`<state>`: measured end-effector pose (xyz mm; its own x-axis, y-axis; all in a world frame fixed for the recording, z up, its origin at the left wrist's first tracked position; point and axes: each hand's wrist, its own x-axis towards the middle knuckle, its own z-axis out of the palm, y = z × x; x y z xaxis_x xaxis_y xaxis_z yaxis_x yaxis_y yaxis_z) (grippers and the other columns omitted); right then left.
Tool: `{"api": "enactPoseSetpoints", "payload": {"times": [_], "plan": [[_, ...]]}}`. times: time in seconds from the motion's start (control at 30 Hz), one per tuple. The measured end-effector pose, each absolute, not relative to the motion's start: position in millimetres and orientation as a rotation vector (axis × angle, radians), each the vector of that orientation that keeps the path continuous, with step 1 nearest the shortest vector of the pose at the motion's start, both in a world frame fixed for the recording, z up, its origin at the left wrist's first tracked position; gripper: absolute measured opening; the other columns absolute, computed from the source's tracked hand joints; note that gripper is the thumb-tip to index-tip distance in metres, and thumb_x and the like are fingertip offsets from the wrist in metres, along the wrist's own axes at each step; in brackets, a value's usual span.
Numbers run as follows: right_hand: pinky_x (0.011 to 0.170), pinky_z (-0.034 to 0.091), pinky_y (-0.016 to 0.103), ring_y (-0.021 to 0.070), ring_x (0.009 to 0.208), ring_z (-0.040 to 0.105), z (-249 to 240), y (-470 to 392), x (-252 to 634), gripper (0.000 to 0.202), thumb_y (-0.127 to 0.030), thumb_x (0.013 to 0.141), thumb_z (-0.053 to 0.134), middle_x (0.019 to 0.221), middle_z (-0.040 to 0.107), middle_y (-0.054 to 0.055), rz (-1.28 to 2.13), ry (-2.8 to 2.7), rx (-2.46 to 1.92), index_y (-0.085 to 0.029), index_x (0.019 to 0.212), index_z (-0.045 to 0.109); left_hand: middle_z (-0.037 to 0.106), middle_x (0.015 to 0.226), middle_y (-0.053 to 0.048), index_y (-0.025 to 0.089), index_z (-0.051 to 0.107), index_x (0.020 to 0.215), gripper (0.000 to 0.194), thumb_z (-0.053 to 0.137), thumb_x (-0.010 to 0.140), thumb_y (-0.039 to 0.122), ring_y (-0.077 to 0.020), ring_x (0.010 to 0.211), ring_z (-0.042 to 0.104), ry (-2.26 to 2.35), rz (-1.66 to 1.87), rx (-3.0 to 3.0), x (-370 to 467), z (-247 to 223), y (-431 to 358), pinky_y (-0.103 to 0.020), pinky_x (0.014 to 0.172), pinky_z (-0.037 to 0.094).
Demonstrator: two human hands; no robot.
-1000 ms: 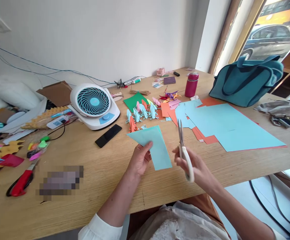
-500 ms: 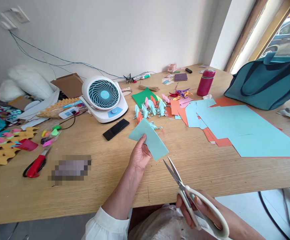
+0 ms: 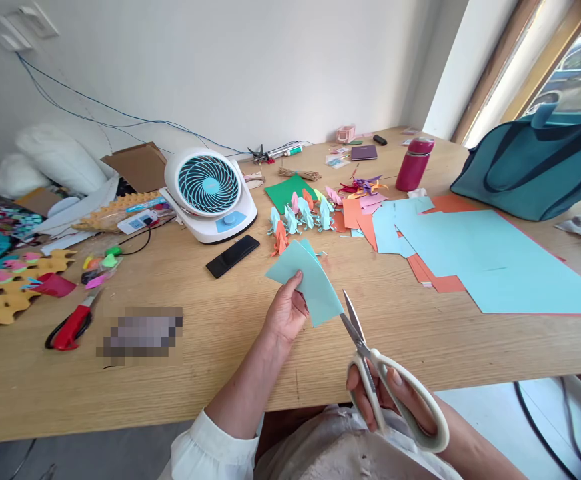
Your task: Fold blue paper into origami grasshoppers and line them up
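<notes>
A folded piece of light blue paper point(image 3: 315, 287) is pinched between the thumb and fingers of my left hand point(image 3: 286, 308), held above the table. My right hand point(image 3: 387, 393) grips white-handled scissors point(image 3: 365, 347) with fingers through the loops. Their blades are parted, and one tip meets the paper's lower right corner. Just beyond the paper stand several small folded paper figures point(image 3: 304, 212) in light blue, orange and pink.
Large light blue sheets point(image 3: 510, 267) over orange paper cover the right side. A white fan point(image 3: 207, 193), black phone point(image 3: 233, 256) and red-handled scissors point(image 3: 73, 327) lie to the left. A pink bottle point(image 3: 414, 165) and teal bag point(image 3: 535, 167) stand at the back right.
The scissors have moved up and opened wider, their lower blade now at the paper's corner. My left hand and the paper have shifted slightly right.
</notes>
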<state>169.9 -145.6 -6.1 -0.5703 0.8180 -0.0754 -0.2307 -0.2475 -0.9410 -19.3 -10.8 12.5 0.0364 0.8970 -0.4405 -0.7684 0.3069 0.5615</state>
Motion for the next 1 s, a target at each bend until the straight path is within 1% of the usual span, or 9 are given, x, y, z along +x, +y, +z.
{"api": "enactPoseSetpoints", "payload": {"times": [0.17,0.27,0.33,0.5,0.67,0.73,0.83,0.9,1.0], "plan": [[0.064,0.037,0.031,0.0155,0.061,0.052,-3.9,-141.3,162.2,0.06,-0.071,0.093,0.035,0.07,0.059,0.003,1.916,-1.114,-0.786,-0.017,0.103,0.059,0.077,0.089,-0.003,0.016,0.067,0.106,0.016,0.064,0.091,0.015,-0.0135,0.076,0.074,0.834,1.233,0.19,-18.5,10.3,-13.4,-0.029,0.082,0.06],[0.059,0.035,0.029,0.0142,0.056,0.051,-11.9,-137.2,158.5,0.061,-0.072,0.092,0.036,0.065,0.058,0.002,1.935,-1.009,-0.73,-0.016,0.1,0.06,0.077,0.094,-0.004,0.016,0.067,0.104,0.021,0.071,0.084,0.015,-0.0158,0.081,0.074,0.818,1.161,0.213,-17.2,8.0,-18.3,-0.031,0.082,0.06],[0.057,0.034,0.028,0.0131,0.055,0.051,-18.8,-134.7,157.2,0.062,-0.07,0.093,0.036,0.065,0.059,0.003,1.94,-0.984,-0.705,-0.015,0.1,0.061,0.077,0.096,-0.003,0.017,0.067,0.102,0.025,0.076,0.079,0.013,-0.0153,0.083,0.074,0.805,1.138,0.263,-15.1,4.8,-22.5,-0.029,0.08,0.06],[0.056,0.035,0.027,0.0126,0.054,0.052,-27.8,-132.1,157.5,0.062,-0.07,0.094,0.035,0.066,0.06,0.003,1.935,-1.0,-0.689,-0.014,0.103,0.061,0.077,0.095,-0.003,0.017,0.068,0.098,0.031,0.083,0.071,0.014,-0.0149,0.079,0.074,0.829,1.066,0.353,-11.6,-2.5,-28.5,-0.021,0.066,0.059],[0.059,0.037,0.029,0.0142,0.056,0.053,-19.1,-133.7,161.5,0.063,-0.072,0.092,0.037,0.067,0.058,0.003,1.973,-0.997,-0.688,-0.014,0.102,0.06,0.077,0.092,-0.004,0.016,0.069,0.094,0.03,0.084,0.068,0.012,-0.0146,0.075,0.074,0.859,1.01,0.396,-17.5,-1.8,-24.8,-0.021,0.063,0.059],[0.059,0.037,0.029,0.014,0.056,0.053,-14.2,-134.5,163.7,0.062,-0.072,0.091,0.039,0.067,0.058,0.003,1.985,-0.992,-0.691,-0.014,0.101,0.059,0.077,0.089,-0.004,0.015,0.069,0.091,0.029,0.085,0.067,0.012,-0.0147,0.07,0.073,0.868,0.986,0.416,-20.7,-0.7,-22.6,-0.02,0.057,0.058],[0.058,0.036,0.029,0.0133,0.055,0.052,-10.5,-135.5,167.3,0.063,-0.072,0.091,0.039,0.065,0.057,0.003,1.97,-1.034,-0.697,-0.014,0.1,0.06,0.077,0.082,-0.004,0.014,0.07,0.086,0.028,0.086,0.064,0.011,-0.0141,0.061,0.07,0.881,0.953,0.436,-24.3,0.9,-19.9,-0.019,0.046,0.053],[0.057,0.036,0.029,0.013,0.054,0.051,-10.5,-136.3,169.4,0.065,-0.074,0.09,0.04,0.064,0.057,0.003,1.96,-1.072,-0.729,-0.013,0.1,0.061,0.077,0.082,-0.004,0.014,0.07,0.085,0.029,0.087,0.062,0.01,-0.0145,0.061,0.07,0.888,0.939,0.44,-25.6,1.9,-18.6,-0.019,0.047,0.053],[0.054,0.036,0.028,0.013,0.052,0.049,-11.4,-138.5,171.4,0.064,-0.074,0.09,0.041,0.062,0.057,0.002,1.933,-1.09,-0.777,-0.014,0.099,0.062,0.077,0.087,-0.005,0.015,0.07,0.086,0.03,0.087,0.061,0.009,-0.0158,0.069,0.072,0.895,0.932,0.441,-26.8,2.9,-17.5,-0.022,0.056,0.058]]}}
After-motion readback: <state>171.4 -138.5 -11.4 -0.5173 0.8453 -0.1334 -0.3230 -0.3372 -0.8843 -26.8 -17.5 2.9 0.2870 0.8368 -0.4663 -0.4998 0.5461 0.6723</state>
